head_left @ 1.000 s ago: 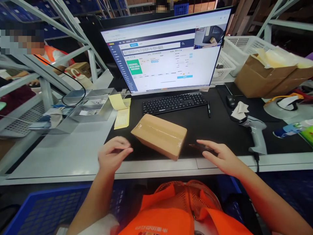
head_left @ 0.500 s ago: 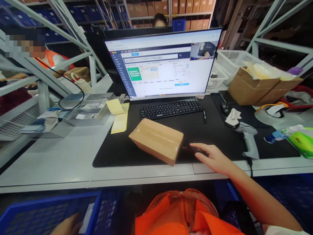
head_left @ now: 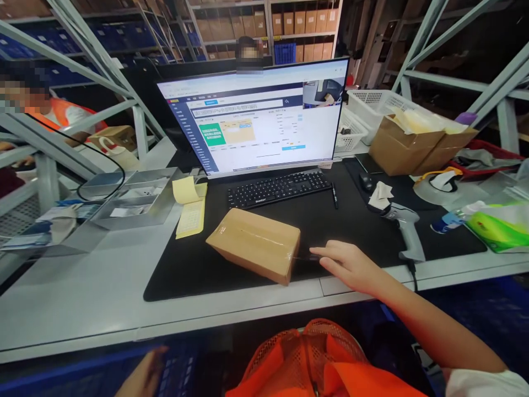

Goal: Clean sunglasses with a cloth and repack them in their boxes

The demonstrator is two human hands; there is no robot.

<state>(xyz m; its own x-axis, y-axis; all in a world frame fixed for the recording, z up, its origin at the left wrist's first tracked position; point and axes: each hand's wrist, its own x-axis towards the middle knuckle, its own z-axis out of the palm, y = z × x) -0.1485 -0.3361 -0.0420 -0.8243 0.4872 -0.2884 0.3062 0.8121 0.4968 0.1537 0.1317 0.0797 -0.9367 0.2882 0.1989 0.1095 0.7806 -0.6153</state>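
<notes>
A taped cardboard box [head_left: 254,242] lies on the black desk mat [head_left: 177,284], turned at an angle. Just right of it, my right hand [head_left: 347,264] grips a slim dark pointed tool [head_left: 308,255]; its thin tip reaches the box's right end. Whether it touches the cardboard I cannot tell, and its exact kind is unclear. Low on the left, below the desk's front edge, my left hand [head_left: 144,372] hangs over a blue plastic crate [head_left: 99,372]. Motion smears its fingers, and nothing can be made out in them.
Behind the box stand a keyboard [head_left: 279,187] and a monitor [head_left: 256,121]. A yellow notepad [head_left: 192,215] lies left. To the right are a marker [head_left: 334,196], a mouse [head_left: 365,181], a barcode scanner [head_left: 407,229] and an open carton [head_left: 400,143]. Another person sits at far left.
The view has shifted, moving the desk items leftward. My right hand's tool is nearer the box's right end. My left hand has moved right and up, still below the desk edge.
</notes>
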